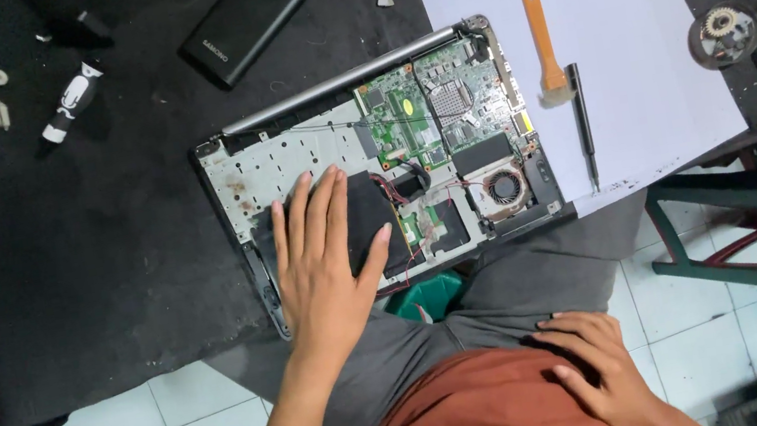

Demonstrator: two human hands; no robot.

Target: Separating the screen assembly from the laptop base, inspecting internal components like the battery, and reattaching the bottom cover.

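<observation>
Resting flat and spread on the black battery [369, 219] of the opened laptop [372, 168], the left hand [322, 273] grips nothing; its fingers lie splayed over the pack, the thumb out toward the circuit side. The right hand [601, 370] lies loosely open on the person's lap, on rust-coloured cloth, holding nothing. The laptop sits at the near edge of the dark worktop [99, 237], its bottom cover off, its near rim hanging slightly past that edge above the person's knees. Its long axis runs left to right, tilted so the right end lies farther away; the grey hinge bar [337, 80] marks the far side. The green board [428, 109] and the round fan [504, 188] sit in the right half, with thin red wires crossing beside the battery. I judge the shell stiff but light, and the board, wires and fan fragile, so it is best taken by the outer frame at its two short ends, not by the bare parts. The battery looks rigid and smooth, to be lifted by its edges. On white paper [617, 54] at the worktop's right lie an orange-handled brush [542, 40] and a black screwdriver [582, 125], both pointing near to far.
</observation>
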